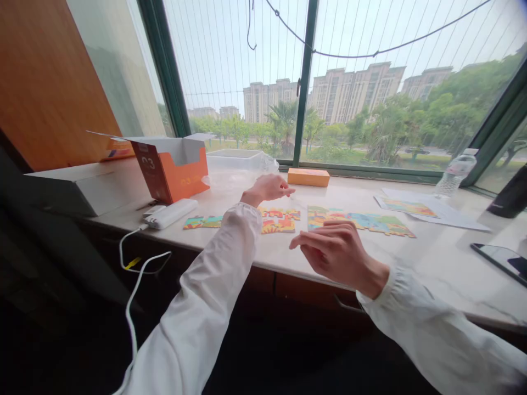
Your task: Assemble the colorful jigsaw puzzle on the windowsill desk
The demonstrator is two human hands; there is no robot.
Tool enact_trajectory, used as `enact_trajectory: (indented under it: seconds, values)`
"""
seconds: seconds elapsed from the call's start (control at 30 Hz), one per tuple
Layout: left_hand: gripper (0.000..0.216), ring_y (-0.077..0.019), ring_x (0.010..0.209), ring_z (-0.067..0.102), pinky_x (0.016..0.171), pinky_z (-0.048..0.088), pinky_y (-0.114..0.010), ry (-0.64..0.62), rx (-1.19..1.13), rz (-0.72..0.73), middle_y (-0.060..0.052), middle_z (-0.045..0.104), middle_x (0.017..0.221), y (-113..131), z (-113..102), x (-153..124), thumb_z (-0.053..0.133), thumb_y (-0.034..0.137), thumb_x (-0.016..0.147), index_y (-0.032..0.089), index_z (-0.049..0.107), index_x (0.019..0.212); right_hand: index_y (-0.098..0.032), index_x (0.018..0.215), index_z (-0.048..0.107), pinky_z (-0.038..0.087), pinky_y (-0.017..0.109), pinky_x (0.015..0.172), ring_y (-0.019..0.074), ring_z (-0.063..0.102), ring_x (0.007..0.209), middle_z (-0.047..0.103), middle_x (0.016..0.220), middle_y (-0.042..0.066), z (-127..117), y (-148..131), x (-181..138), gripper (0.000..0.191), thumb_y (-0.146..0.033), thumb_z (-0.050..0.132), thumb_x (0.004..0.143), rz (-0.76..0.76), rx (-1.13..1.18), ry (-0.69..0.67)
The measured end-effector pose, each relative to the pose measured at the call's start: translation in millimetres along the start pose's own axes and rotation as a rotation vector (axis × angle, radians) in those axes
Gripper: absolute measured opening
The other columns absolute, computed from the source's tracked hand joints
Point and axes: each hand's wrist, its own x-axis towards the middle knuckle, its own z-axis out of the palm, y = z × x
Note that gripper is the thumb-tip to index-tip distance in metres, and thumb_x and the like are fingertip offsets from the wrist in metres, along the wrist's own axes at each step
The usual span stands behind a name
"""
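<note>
My left hand reaches over the far side of the jigsaw pieces, its fingers drawn together and pointing right. A small thing seems to be at the fingertips, too small to make out. Below that hand lies a red and yellow jigsaw section. Farther left, a green and blue jigsaw strip runs partly behind my sleeve. My right hand hovers nearer the table's front edge, fingers loosely bent and apart, holding nothing visible. It covers part of a longer joined jigsaw section.
An orange open box, a white power strip and a clear plastic tub are at left. A small orange box stands by the window. Papers, a water bottle and a phone lie right.
</note>
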Motion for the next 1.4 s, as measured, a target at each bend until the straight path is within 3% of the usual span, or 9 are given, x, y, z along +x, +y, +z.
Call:
enact_trajectory:
  seconds: [0.07, 0.17, 0.3, 0.5, 0.7, 0.8, 1.07, 1.23, 1.4]
  values:
    - [0.033, -0.0163, 0.081, 0.066, 0.075, 0.045, -0.024, -0.193, 0.05, -0.043, 0.001, 0.075, 0.098, -34, -16, -13, 0.067, 0.047, 0.078, 0.03, 0.077, 0.104, -0.03, 0.101, 0.074, 0.034, 0.027, 0.058, 0.0122, 0.058, 0.053, 0.064, 0.057, -0.004, 22, 17, 11, 0.021, -0.028, 0.055, 0.092, 0.173, -0.069, -0.2]
    - [0.061, -0.019, 0.089, 0.066, 0.078, 0.048, -0.025, -0.475, 0.107, -0.185, -0.002, 0.073, 0.114, -81, -28, -32, 0.077, 0.033, 0.063, 0.027, 0.069, 0.123, -0.032, 0.111, 0.072, 0.036, 0.029, 0.063, 0.018, 0.064, 0.066, 0.072, 0.074, 0.001, 57, 41, 33, 0.031, -0.048, 0.054, 0.093, 0.284, -0.081, -0.418]
    - [0.081, -0.0239, 0.099, 0.065, 0.085, 0.05, -0.031, -0.573, 0.141, -0.298, -0.007, 0.065, 0.129, -118, -26, -49, 0.078, 0.033, 0.059, 0.029, 0.057, 0.137, -0.03, 0.108, 0.072, 0.041, 0.03, 0.071, 0.0222, 0.065, 0.088, 0.074, 0.095, 0.004, 110, 62, 74, 0.041, -0.062, 0.062, 0.084, 0.387, 0.043, -0.541]
    - [0.084, -0.0248, 0.105, 0.063, 0.089, 0.05, -0.032, -0.632, 0.109, -0.252, -0.005, 0.062, 0.134, -138, -12, -46, 0.079, 0.041, 0.058, 0.031, 0.054, 0.138, -0.026, 0.115, 0.071, 0.047, 0.028, 0.08, 0.023, 0.063, 0.106, 0.072, 0.113, 0.006, 177, 77, 116, 0.059, -0.067, 0.071, 0.073, 0.486, 0.136, -0.626]
    - [0.073, -0.0249, 0.103, 0.064, 0.09, 0.05, -0.032, -0.637, 0.116, -0.219, -0.004, 0.066, 0.127, -142, -7, -35, 0.084, 0.044, 0.05, 0.03, 0.067, 0.119, -0.022, 0.112, 0.075, 0.045, 0.024, 0.07, 0.021, 0.067, 0.094, 0.074, 0.105, 0.006, 207, 89, 130, 0.065, -0.07, 0.075, 0.067, 0.526, 0.132, -0.74]
    - [0.068, -0.0268, 0.102, 0.064, 0.089, 0.049, -0.034, -0.602, 0.117, -0.213, -0.006, 0.068, 0.123, -138, -7, -35, 0.086, 0.041, 0.046, 0.028, 0.07, 0.111, -0.023, 0.109, 0.076, 0.045, 0.025, 0.069, 0.0205, 0.067, 0.09, 0.075, 0.099, 0.005, 213, 95, 130, 0.061, -0.069, 0.074, 0.07, 0.501, 0.148, -0.736]
    - [0.066, -0.0263, 0.101, 0.062, 0.083, 0.047, -0.031, -0.449, 0.195, -0.17, -0.009, 0.068, 0.121, -122, -29, -61, 0.079, 0.042, 0.055, 0.024, 0.065, 0.117, -0.023, 0.106, 0.074, 0.04, 0.038, 0.096, 0.0235, 0.065, 0.097, 0.068, 0.113, 0.009, 203, 94, 122, 0.056, -0.067, 0.073, 0.073, 0.226, 0.03, -0.427]
    - [0.064, -0.0251, 0.099, 0.063, 0.082, 0.045, -0.029, -0.297, 0.207, -0.073, -0.007, 0.069, 0.117, -100, -39, -64, 0.075, 0.049, 0.06, 0.025, 0.062, 0.118, -0.021, 0.108, 0.072, 0.038, 0.038, 0.098, 0.0232, 0.063, 0.101, 0.067, 0.112, 0.009, 168, 111, 113, 0.051, -0.06, 0.076, 0.074, 0.187, 0.063, -0.339]
    - [0.062, -0.024, 0.095, 0.063, 0.08, 0.044, -0.029, -0.207, 0.202, 0.107, -0.006, 0.069, 0.111, -47, -34, -37, 0.071, 0.057, 0.064, 0.024, 0.062, 0.116, -0.021, 0.111, 0.07, 0.039, 0.039, 0.096, 0.0219, 0.062, 0.096, 0.067, 0.112, 0.008, 108, 149, 79, 0.052, -0.058, 0.075, 0.074, 0.158, 0.075, -0.328]
